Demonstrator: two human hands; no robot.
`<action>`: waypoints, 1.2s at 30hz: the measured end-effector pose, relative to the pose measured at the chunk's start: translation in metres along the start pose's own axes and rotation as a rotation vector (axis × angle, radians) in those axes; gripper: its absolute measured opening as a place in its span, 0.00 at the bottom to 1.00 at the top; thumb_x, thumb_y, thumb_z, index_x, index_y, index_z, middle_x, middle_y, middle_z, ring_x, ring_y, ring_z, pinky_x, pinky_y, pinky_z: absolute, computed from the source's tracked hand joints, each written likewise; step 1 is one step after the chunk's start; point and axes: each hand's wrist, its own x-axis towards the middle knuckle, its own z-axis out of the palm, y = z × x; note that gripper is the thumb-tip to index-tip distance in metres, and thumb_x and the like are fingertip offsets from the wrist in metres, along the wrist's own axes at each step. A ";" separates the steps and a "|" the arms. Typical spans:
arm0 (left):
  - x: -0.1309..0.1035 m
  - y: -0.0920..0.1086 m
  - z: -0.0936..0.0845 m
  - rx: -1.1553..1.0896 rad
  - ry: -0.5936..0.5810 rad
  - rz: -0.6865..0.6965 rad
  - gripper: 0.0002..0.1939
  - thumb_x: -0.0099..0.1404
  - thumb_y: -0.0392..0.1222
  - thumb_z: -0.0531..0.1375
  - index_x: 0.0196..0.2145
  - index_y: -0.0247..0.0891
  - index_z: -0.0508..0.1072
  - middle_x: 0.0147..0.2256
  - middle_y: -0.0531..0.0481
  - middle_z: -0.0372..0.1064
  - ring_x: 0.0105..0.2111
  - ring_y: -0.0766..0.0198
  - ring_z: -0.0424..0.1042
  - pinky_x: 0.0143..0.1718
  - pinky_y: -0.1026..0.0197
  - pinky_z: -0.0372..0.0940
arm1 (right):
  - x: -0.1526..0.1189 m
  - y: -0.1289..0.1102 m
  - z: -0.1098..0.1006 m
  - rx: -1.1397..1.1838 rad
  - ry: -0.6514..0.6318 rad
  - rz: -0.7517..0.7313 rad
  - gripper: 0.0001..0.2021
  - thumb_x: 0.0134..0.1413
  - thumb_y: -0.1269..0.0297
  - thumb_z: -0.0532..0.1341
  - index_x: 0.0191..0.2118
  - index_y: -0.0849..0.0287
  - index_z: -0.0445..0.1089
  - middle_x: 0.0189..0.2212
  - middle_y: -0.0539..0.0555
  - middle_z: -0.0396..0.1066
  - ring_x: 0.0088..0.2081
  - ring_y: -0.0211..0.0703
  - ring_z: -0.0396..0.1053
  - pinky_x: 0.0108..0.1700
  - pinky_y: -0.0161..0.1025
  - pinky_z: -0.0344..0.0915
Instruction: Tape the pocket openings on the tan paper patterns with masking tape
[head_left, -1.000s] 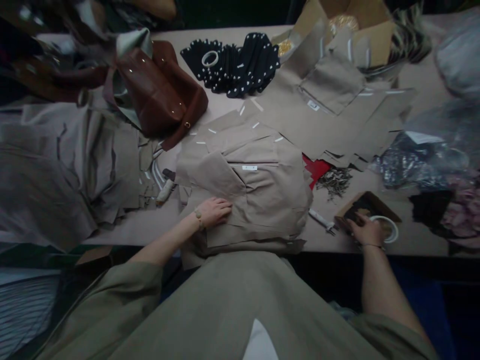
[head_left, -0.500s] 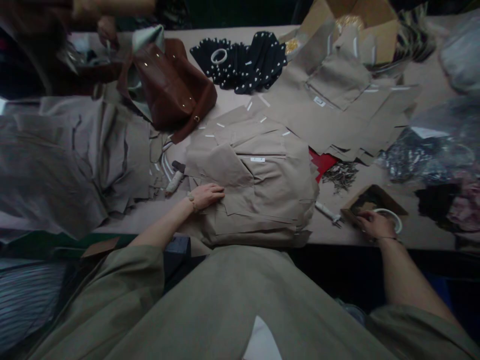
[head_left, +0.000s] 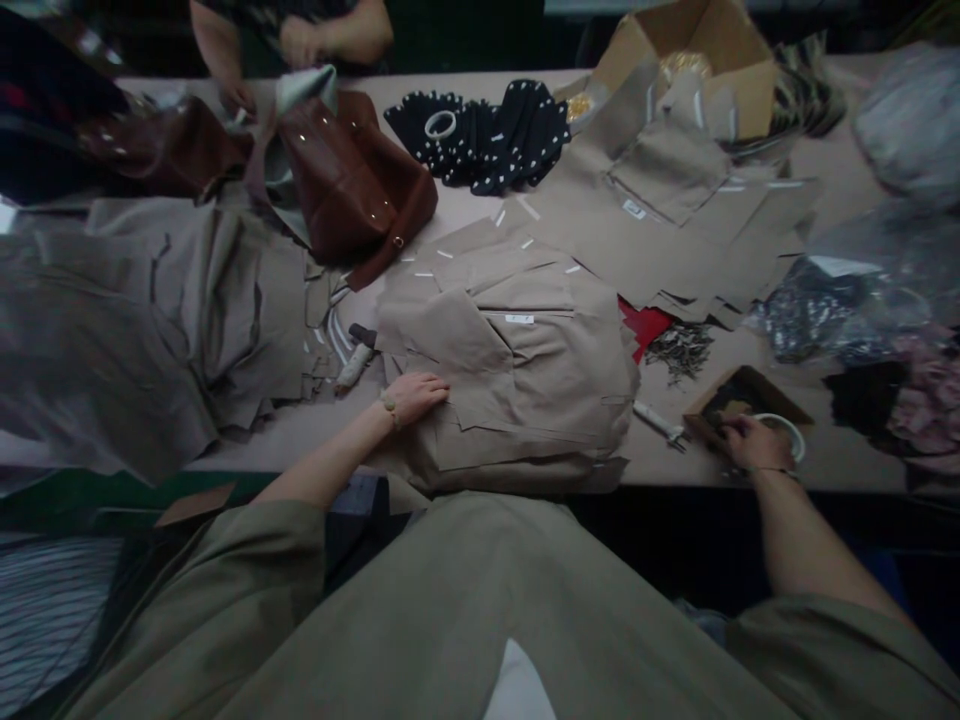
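Across the worktop (head_left: 847,462), far left, a co-worker's arms (head_left: 364,33) are cut off above a brown leather bag (head_left: 352,185). Near the middle, the left hand (head_left: 416,398) lies unclenched on stacked beige fabric panels (head_left: 559,375). Near right, the right hand (head_left: 756,442) dips into a cardboard box (head_left: 703,430), half-covering a white ring (head_left: 800,440); what it grasps is too dark to tell.

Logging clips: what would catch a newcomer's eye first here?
The brown handbag, upper left of centre, probably strikes first, with dotted black fabric to its right. Next comes the beige fabric pile at centre, under the wearer's left hand. The right hand is at a small box, right.
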 end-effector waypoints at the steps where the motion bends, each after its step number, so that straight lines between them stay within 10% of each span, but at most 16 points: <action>1: 0.004 0.000 0.000 0.008 -0.006 -0.011 0.13 0.70 0.34 0.55 0.46 0.42 0.78 0.51 0.45 0.77 0.49 0.58 0.73 0.48 0.57 0.66 | -0.001 -0.001 -0.002 0.016 -0.031 0.039 0.11 0.48 0.69 0.66 0.19 0.53 0.70 0.29 0.64 0.73 0.30 0.49 0.67 0.37 0.49 0.60; 8: -0.034 0.026 -0.034 0.056 -0.006 0.013 0.09 0.63 0.35 0.59 0.41 0.38 0.76 0.42 0.40 0.76 0.45 0.52 0.72 0.47 0.51 0.63 | -0.014 -0.016 -0.025 0.114 0.141 0.110 0.05 0.49 0.68 0.63 0.31 0.54 0.76 0.37 0.66 0.75 0.37 0.54 0.70 0.42 0.51 0.62; 14: -0.078 0.063 -0.023 -0.044 -0.255 0.029 0.04 0.64 0.41 0.62 0.32 0.40 0.74 0.34 0.45 0.76 0.38 0.55 0.73 0.42 0.53 0.61 | -0.054 -0.108 -0.029 0.433 0.163 -0.237 0.14 0.52 0.59 0.63 0.42 0.58 0.80 0.36 0.61 0.77 0.35 0.49 0.72 0.43 0.44 0.66; 18: -0.055 0.076 -0.028 -0.071 -0.162 -0.086 0.10 0.71 0.48 0.59 0.37 0.41 0.76 0.38 0.46 0.78 0.41 0.55 0.74 0.41 0.54 0.61 | -0.063 -0.162 -0.011 0.456 0.029 -0.388 0.17 0.52 0.59 0.61 0.45 0.58 0.80 0.37 0.60 0.78 0.37 0.50 0.73 0.45 0.45 0.68; 23: -0.017 0.097 -0.041 -0.137 0.089 -0.190 0.10 0.73 0.45 0.56 0.43 0.41 0.77 0.43 0.46 0.79 0.43 0.55 0.75 0.43 0.53 0.66 | -0.064 -0.170 -0.015 0.648 0.098 -0.265 0.13 0.50 0.58 0.62 0.38 0.60 0.78 0.33 0.57 0.78 0.37 0.48 0.73 0.46 0.45 0.69; 30: 0.047 0.143 -0.032 -0.405 0.431 -0.228 0.17 0.76 0.48 0.54 0.55 0.40 0.75 0.50 0.43 0.78 0.49 0.54 0.76 0.52 0.54 0.70 | -0.197 -0.244 -0.009 1.056 -0.326 -0.350 0.19 0.47 0.45 0.69 0.34 0.57 0.76 0.31 0.54 0.76 0.34 0.43 0.71 0.40 0.41 0.70; 36: 0.050 0.110 -0.009 -0.387 0.405 -0.354 0.15 0.76 0.44 0.53 0.49 0.40 0.78 0.46 0.44 0.79 0.46 0.56 0.76 0.49 0.55 0.70 | -0.229 -0.287 0.010 0.969 -0.417 -0.475 0.18 0.58 0.47 0.62 0.39 0.57 0.78 0.35 0.55 0.77 0.37 0.45 0.73 0.44 0.41 0.70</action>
